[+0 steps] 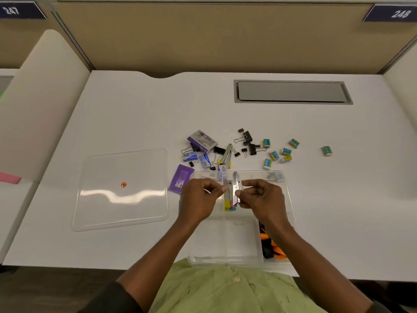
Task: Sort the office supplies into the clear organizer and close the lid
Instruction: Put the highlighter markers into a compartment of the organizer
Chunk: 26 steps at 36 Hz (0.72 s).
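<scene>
Lying on the smooth white counter (135, 114): a clear, glossy plastic organizer (290, 199) with thin dividing walls, its near edge overhanging toward a green shirt. Resting flat to the left, well apart from it, the clear rounded-rectangle lid (121, 188), off and catching glare, with a small orange spot near its middle.

Hovering over the far compartments, both hands. Pinching a small metal stapler (235, 190), shiny and narrow, between thumb and curled fingers (239, 193) of the right hand (261, 199). Touching the left side of a second stapler with a yellow end (227, 201), the partly closed fingertips (223, 189) of the left hand (199, 201); holding or only steadying it, cannot tell. Both staplers sitting just beside each other.

Showing under the right forearm, in the near right compartment, orange and black pieces (268, 245), partly hidden.

Scattered beyond the organizer: black binder clips (248, 138) with wire handles, a third stapler (226, 155), small boxy erasers (286, 152) in blue and yellow sleeves, one eraser (327, 150) lying well apart to the right, purple and blue staple boxes (203, 140), and a flat purple card (181, 180) touching the organizer's left rim. Sitting flush in the counter further back, a grey rectangular hatch (292, 92).
</scene>
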{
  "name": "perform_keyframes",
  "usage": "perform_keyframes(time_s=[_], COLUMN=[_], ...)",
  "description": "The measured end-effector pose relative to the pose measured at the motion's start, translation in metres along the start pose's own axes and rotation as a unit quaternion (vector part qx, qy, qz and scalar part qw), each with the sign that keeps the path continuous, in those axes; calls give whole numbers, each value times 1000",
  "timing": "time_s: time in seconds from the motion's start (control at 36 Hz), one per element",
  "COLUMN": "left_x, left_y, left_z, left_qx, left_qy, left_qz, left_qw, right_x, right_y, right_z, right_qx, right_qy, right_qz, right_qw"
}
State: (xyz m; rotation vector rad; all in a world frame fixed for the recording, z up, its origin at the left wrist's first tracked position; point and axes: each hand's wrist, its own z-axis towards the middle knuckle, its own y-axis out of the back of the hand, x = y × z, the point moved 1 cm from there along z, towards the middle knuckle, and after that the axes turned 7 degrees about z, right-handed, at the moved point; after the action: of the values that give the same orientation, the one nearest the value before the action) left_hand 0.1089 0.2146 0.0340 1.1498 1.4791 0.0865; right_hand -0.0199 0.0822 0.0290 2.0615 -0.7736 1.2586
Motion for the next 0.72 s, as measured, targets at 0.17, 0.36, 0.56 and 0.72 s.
perform_keyframes(time_s=[0.17,0.36,0.56,0.72], left_x=[26,41,43,43], left_y=[16,14,10,8], left_z=[4,13,14,16], left_qx=[-123,-62,-59,-58], left_qy=[41,108,127,123], left_qz=[211,214,193,185], left_qw=[969,969,971,973], right_x=[-9,-10,-22,-10], right_y=[0,-22,-37,-29], right_z=[21,20,21,21], right_qx=[-68,0,48,61], right_qy=[48,81,122,147], right_qz=[-273,-483,-513,-524], right_qw=[958,872,849,837])
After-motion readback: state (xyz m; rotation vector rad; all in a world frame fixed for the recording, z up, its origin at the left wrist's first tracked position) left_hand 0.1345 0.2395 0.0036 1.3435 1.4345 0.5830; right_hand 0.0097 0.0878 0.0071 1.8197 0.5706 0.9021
